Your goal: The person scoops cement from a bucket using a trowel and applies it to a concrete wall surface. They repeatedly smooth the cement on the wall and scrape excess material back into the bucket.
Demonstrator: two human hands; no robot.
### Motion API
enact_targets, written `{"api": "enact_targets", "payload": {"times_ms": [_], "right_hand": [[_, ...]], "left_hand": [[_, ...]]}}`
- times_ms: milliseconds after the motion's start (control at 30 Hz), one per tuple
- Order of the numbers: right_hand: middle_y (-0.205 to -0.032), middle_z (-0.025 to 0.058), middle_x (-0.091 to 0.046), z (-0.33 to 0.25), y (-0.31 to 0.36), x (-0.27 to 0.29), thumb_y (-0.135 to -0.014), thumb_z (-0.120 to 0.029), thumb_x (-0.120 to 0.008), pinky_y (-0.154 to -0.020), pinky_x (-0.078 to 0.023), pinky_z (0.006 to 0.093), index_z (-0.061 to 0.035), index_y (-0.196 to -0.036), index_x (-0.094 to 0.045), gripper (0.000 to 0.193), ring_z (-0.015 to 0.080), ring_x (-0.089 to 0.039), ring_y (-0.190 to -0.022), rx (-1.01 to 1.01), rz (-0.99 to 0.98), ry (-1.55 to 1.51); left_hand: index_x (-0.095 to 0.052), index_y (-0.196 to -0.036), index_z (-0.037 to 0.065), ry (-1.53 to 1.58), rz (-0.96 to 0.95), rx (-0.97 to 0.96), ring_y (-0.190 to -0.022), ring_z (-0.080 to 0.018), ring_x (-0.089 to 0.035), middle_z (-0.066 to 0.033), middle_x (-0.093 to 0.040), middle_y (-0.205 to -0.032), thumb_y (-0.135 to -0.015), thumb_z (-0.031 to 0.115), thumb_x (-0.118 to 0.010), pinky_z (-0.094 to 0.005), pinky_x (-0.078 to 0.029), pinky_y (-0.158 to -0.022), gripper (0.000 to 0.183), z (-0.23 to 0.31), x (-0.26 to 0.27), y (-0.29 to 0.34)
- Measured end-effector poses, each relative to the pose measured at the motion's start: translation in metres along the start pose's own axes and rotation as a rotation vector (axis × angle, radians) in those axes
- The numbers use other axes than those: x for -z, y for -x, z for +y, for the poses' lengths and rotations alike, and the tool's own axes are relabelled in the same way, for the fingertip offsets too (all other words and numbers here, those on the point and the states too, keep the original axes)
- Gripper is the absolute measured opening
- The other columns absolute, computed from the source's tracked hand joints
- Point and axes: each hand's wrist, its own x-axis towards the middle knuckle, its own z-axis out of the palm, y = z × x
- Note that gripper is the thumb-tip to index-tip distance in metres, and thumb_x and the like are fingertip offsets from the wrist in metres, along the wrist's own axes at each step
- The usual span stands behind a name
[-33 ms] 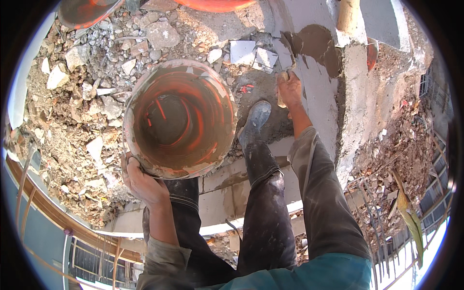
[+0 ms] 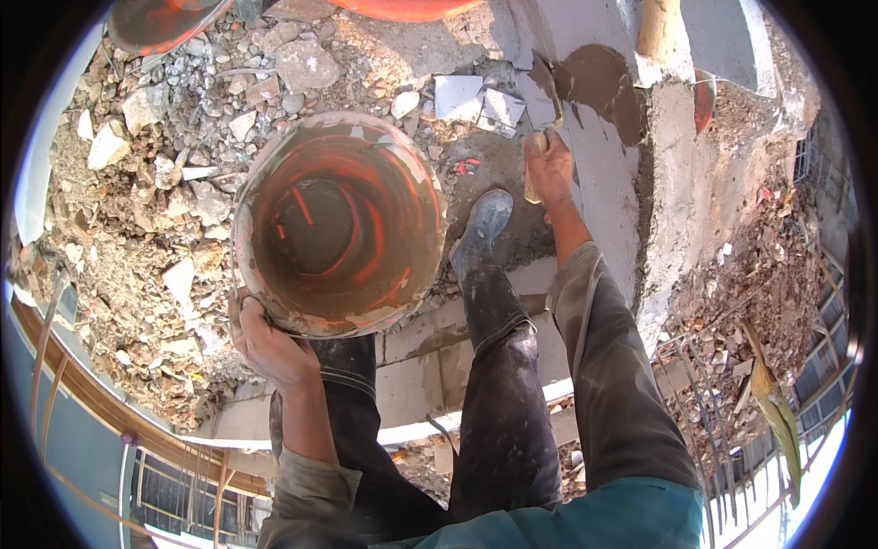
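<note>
At bucket (image 2: pixel 422 188) and wooden handle (image 2: pixel 531 190), hands (image 2: pixel 551 171) stay; grips unchanged.

Mortar-smeared orange bucket (image 2: pixel 389 247) and wooden-handled trowel (image 2: pixel 531 190)
The bucket's mouth faces up, inner wall streaked grey-brown; the trowel is to its right, blade pointing away.

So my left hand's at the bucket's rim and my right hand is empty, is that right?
Not quite: your right hand isn't empty; the head view shows it gripping a tan handle. Your left hand is indeed at the bucket's rim.
</note>
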Motion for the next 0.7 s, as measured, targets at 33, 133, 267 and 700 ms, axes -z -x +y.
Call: {"api": "enact_targets", "payload": {"times_ms": [33, 133, 267, 700], "right_hand": [[-0.064, 0.0087, -0.059, -0.020, 0.015, 0.002, -0.083, -0.019, -0.060, -0.050, -0.047, 0.0304, 0.0045, -0.100, -0.052, 0.030, 0.0149, -0.057, -0.053, -0.052, -0.015, -0.093], [-0.063, 0.0072, -0.058, -0.021, 0.044, 0.015, -0.084, -0.021, -0.061, -0.050, -0.047, 0.0312, 0.0018, -0.100, -0.052, 0.029, 0.0142, -0.056, -0.051, 0.023, 0.048, -0.165], [-0.074, 0.0132, -0.060, -0.072, 0.118, 0.044, -0.085, -0.018, -0.061, -0.054, -0.048, 0.0335, 0.0008, -0.103, -0.052, 0.028, 0.0223, -0.059, -0.057, 0.151, -0.021, 0.117], [-0.088, 0.0174, -0.055, -0.312, 0.232, 0.165, -0.082, -0.017, -0.059, -0.064, -0.049, 0.0441, -0.0055, -0.126, -0.044, 0.048, 0.0383, -0.058, -0.075, 0.976, -0.572, 0.724]], "left_hand": [[-0.058, -0.098, -0.001, 0.004, -0.015, -0.001, -0.083, -0.0124, -0.057, -0.0063, -0.055, -0.093, -0.087, 0.012, -0.041, -0.0260, -0.049, -0.074, 0.024, 0.000, 0.000, 0.001], [-0.057, -0.092, 0.000, 0.034, -0.129, -0.009, -0.078, -0.0106, -0.055, -0.0039, -0.054, -0.086, -0.087, 0.010, -0.041, -0.0252, -0.048, -0.072, 0.020, 0.000, -0.001, -0.002], [-0.054, -0.084, 0.002, 0.085, -0.238, -0.033, -0.066, -0.0074, -0.044, 0.0021, -0.046, -0.074, -0.085, 0.008, -0.041, -0.0219, -0.040, -0.062, 0.014, 0.002, -0.004, 0.000], [-0.052, -0.071, 0.002, 0.147, -0.353, -0.382, -0.055, -0.0017, -0.031, 0.0058, -0.039, -0.062, -0.082, 0.003, -0.043, -0.0208, -0.025, -0.049, 0.014, 0.166, 0.049, 0.079]]}}
